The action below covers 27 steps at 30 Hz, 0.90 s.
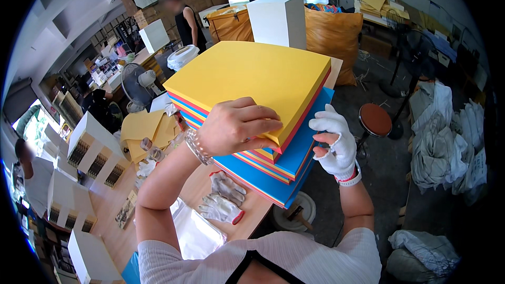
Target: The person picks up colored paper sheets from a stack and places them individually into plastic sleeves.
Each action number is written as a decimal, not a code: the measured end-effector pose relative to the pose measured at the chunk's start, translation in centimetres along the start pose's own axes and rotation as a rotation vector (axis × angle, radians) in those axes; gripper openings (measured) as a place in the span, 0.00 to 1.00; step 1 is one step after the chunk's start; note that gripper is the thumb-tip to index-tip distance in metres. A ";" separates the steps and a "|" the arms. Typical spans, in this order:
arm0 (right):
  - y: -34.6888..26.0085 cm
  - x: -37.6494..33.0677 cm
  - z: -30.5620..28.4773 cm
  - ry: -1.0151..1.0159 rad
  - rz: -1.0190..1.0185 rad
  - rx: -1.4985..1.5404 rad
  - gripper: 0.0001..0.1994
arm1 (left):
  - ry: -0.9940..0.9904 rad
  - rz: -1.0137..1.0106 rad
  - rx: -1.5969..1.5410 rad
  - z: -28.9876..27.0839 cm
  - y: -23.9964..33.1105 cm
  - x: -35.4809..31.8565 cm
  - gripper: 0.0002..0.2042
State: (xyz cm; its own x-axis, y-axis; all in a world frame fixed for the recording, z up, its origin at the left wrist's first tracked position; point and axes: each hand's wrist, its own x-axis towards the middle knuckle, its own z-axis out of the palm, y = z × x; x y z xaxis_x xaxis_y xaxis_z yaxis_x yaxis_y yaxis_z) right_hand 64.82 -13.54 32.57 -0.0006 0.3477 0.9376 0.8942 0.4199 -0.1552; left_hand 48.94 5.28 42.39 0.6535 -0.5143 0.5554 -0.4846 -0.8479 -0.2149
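I see yellow, red and blue striping the paper stack (pixel 252 79), the right hand (pixel 336 139) gloved in white with red edging, a reddish-brown stool seat (pixel 375 119) at right, and an orange sack (pixel 334 44) on the far side.

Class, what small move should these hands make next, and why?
Perhaps steady the paper stack with the gloved right hand beside it: the bare left hand is at its yellow top's near corner, and blue sheets below jut out.

Stack (pixel 252 71) — open gap — round stool (pixel 375 119)
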 end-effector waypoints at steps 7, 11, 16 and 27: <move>-0.3 -0.1 -0.1 -0.024 0.006 -0.030 0.09 | 0.041 0.057 0.105 0.1 -0.2 -0.4 0.17; -0.4 -0.1 -0.2 0.021 0.006 -0.012 0.10 | 0.080 0.145 0.213 0.0 -0.1 -0.2 0.19; -1.6 -0.6 -0.4 -0.015 0.331 0.364 0.15 | 0.129 0.193 0.221 0.2 -1.3 -0.2 0.20; -3.1 2.4 -1.1 -0.034 1.441 1.817 0.20 | 0.188 0.162 0.115 1.2 -1.6 -0.7 0.26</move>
State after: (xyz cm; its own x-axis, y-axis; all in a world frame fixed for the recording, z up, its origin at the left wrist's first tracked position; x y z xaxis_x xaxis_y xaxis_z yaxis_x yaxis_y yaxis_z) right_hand 62.56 -14.91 35.65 0.0183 0.9998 0.0038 -0.8582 0.0176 -0.5131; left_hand 49.95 6.78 41.42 0.4483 -0.6208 0.6432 -0.4976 -0.7710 -0.3974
